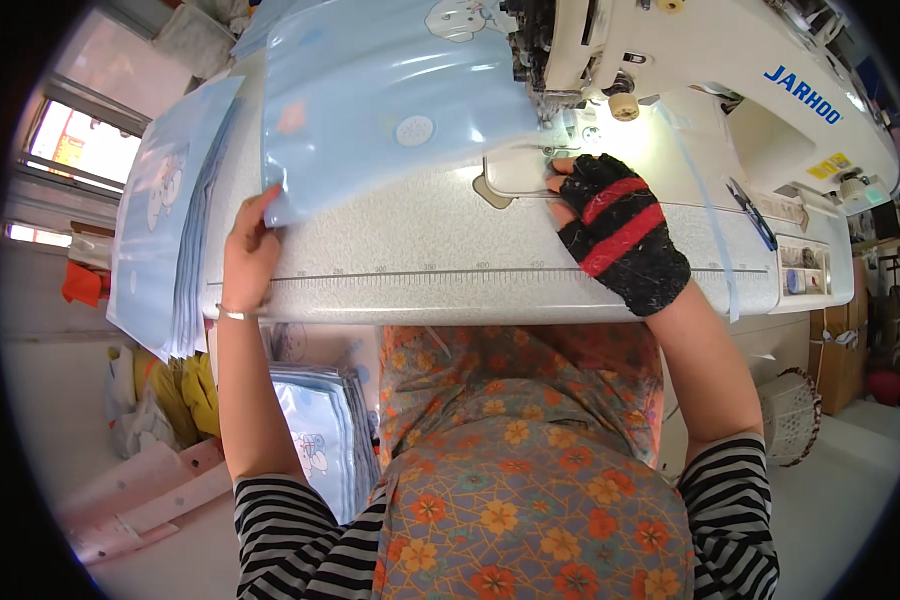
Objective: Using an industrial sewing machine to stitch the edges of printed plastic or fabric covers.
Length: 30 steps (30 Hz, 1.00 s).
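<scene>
A glossy light-blue printed plastic sheet (pixel 370 110) lies across the table of a white sewing machine (pixel 690 60), its right edge reaching the presser foot (pixel 560 125). My left hand (pixel 252 245) pinches the near left corner of this sheet between thumb and fingers. My right hand (pixel 625 235) wears a black fingerless glove with red stripes. It rests palm down just in front of the needle area, bare fingertips apart beside the metal needle plate (pixel 523 170), holding nothing. The machine's lamp lights this spot, and the needle itself is hard to make out.
A stack of similar blue sheets (pixel 170 210) hangs over the table's left end; another stack (pixel 325 430) sits below the table. Thread snips (pixel 752 215) and a small compartment tray (pixel 803 270) lie at right. A ruler scale (pixel 420 272) runs along the front. A white basket (pixel 790 415) stands lower right.
</scene>
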Available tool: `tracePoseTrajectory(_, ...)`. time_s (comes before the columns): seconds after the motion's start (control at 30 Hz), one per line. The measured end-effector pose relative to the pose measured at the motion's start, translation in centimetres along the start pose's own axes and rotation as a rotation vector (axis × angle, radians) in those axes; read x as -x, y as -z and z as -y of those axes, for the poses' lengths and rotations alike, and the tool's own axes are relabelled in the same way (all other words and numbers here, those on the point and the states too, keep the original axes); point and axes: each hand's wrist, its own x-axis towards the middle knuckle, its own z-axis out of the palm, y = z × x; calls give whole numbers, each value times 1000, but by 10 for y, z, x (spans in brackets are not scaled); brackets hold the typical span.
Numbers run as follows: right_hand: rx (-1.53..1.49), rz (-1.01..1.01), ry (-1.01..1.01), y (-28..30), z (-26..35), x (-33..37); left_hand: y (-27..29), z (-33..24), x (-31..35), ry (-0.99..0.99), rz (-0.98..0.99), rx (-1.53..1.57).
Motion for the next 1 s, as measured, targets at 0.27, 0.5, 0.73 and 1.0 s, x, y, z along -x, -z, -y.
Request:
tracePoseTrajectory(0.27,42,25,-5,-3,-2,2,8,-79,56,-659,-140,-939)
tracePoseTrajectory(0.5,-110,287,136,9,27,-10,-53,-176,120,-965,312,-414)
tracePoseTrajectory(0.73,247,12,-155,-20,-30,-6,-123,-154,154,-732,518,-43)
tracePoseTrajectory(1.0,-61,129,42,-11,-25,-4,-135,-156,161,-674,482,31)
